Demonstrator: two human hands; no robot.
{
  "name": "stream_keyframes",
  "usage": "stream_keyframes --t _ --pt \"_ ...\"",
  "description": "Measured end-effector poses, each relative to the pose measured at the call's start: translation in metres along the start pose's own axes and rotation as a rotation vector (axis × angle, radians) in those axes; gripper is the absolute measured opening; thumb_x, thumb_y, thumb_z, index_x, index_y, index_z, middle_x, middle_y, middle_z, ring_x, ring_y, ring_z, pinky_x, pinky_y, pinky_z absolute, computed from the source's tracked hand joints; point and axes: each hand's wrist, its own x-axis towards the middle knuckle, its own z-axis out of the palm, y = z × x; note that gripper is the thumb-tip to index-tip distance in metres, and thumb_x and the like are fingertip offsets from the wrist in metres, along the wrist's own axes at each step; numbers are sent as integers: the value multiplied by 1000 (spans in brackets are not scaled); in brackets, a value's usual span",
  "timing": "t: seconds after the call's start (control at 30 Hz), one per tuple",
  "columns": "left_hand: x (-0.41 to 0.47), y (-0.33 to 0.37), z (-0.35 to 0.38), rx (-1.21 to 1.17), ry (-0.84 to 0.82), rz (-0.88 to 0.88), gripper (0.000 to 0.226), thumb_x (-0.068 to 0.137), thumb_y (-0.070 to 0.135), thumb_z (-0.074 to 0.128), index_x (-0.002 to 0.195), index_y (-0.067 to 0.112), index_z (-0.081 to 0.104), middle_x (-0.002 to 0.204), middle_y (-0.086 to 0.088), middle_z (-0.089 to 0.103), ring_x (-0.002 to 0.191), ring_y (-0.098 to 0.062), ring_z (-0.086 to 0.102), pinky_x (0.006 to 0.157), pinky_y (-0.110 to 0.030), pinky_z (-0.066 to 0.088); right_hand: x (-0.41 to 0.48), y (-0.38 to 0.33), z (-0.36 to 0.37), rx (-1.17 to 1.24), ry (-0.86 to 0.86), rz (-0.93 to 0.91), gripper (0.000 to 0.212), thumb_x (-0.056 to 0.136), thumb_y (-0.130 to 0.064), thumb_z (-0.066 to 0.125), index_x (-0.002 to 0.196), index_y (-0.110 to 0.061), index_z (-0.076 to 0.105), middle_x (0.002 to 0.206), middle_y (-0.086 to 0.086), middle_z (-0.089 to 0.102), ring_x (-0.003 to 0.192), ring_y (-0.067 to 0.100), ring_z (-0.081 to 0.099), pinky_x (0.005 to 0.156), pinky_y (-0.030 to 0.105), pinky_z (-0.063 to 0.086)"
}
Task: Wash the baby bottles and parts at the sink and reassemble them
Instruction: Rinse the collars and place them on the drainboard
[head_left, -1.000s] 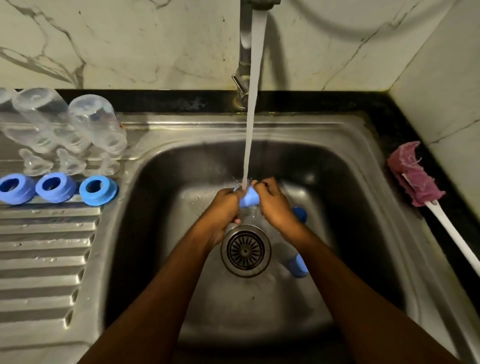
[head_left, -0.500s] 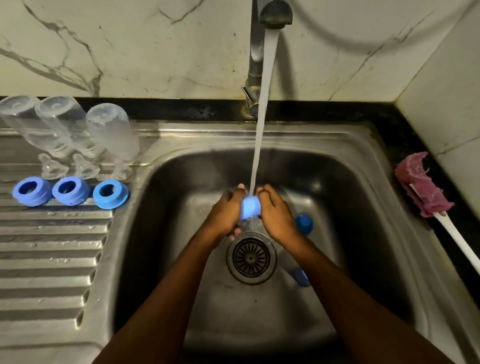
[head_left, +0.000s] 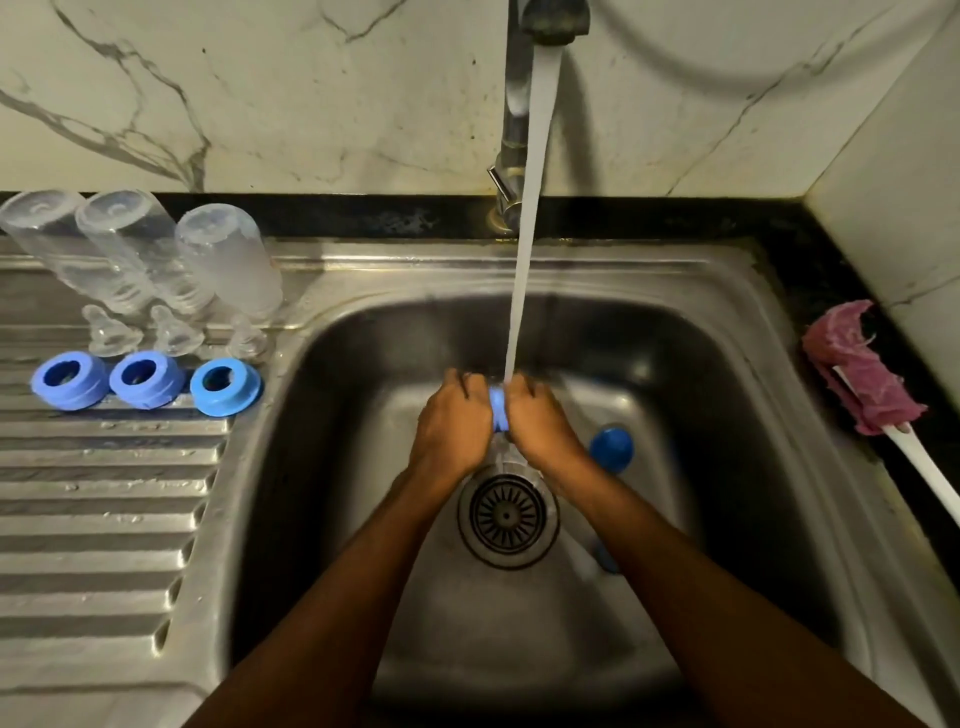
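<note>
Under the running water, my left hand (head_left: 453, 426) and my right hand (head_left: 540, 423) both grip a light blue bottle cap (head_left: 498, 410) above the drain; only a strip of the cap shows between them. A second blue cap (head_left: 613, 449) lies on the sink floor right of my right wrist, and a third blue cap (head_left: 605, 558) peeks out from under my right forearm. On the drainboard stand three clear bottles (head_left: 228, 260) upside down, three clear teats (head_left: 171, 332) in front of them, and three blue collar rings (head_left: 224, 387).
The tap (head_left: 524, 104) pours a steady stream into the steel sink (head_left: 322, 415). The drain strainer (head_left: 508, 514) sits mid-basin. A pink bottle brush (head_left: 862, 384) with a white handle lies on the black counter at the right. The ribbed drainboard (head_left: 93, 519) fills the left.
My hands have closed in tighter round the cap, so less of it shows. They stay under the stream, and the camera has tilted a little.
</note>
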Motion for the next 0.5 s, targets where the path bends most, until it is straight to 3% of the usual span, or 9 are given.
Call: stream_keyframes --t 0.03,0.1,0.13,0.2,0.27,0.33,0.4,0.47,0.5 --pt "-2 1 0 3 17 7 31 105 28 32 107 8 56 102 -17 62 93 -30 59 84 -39 47 0 -4 -3 110 -99 118 37 103 -32 34 127 -11 54 130 19 58 120 38 55 69 32 46" --pt "-2 2 0 13 -6 -12 34 105 31 31 106 7 56 95 -16 63 86 -28 61 77 -36 49 -5 -6 -9 121 -148 141 43 103 -34 35 131 -6 52 133 22 55 121 42 53 65 31 45" --pt "-2 2 0 -54 -64 -113 40 105 33 30 97 5 57 82 -15 62 71 -25 59 65 -30 48 -7 -3 -8 15 -93 52 39 102 -36 36 125 -10 55 125 22 60 112 41 58 69 33 48" --pt "-7 8 -4 -304 -260 -441 53 104 41 27 68 8 49 49 -6 45 37 -14 40 39 -17 30 -11 5 -3 -270 59 -198 25 101 -38 37 106 -19 52 99 14 66 87 30 64 75 41 53" --pt "-9 7 -5 -378 -295 -509 54 104 42 26 62 12 44 36 0 40 28 -11 35 32 -12 24 -14 6 1 -447 111 -361 16 101 -35 34 99 -22 43 87 9 63 79 27 62 73 42 52" --pt "-5 3 -1 -210 -185 -289 47 106 34 27 77 9 54 56 -5 63 50 -17 57 45 -19 44 -16 3 0 -389 98 -299 23 103 -31 31 113 -22 49 100 6 63 96 30 62 88 39 50" --pt "-3 -3 0 198 2 65 34 107 29 29 106 7 55 97 -10 67 84 -26 60 74 -32 49 -17 -7 -8 -102 -51 -25 39 105 -28 30 133 -9 49 127 18 58 121 39 52 99 41 41" --pt "-5 -6 4 267 96 230 30 105 28 32 118 9 51 100 -7 61 88 -21 57 78 -33 45 -15 -13 -14 123 -185 194 44 104 -29 33 137 -2 45 139 28 48 129 45 45 103 51 40" --pt "-4 -9 7 239 93 232 29 105 29 33 118 11 52 100 -7 62 89 -22 58 79 -34 46 -13 -15 -14 82 -201 207 43 103 -29 36 136 -2 46 139 27 48 127 45 46 98 50 45"
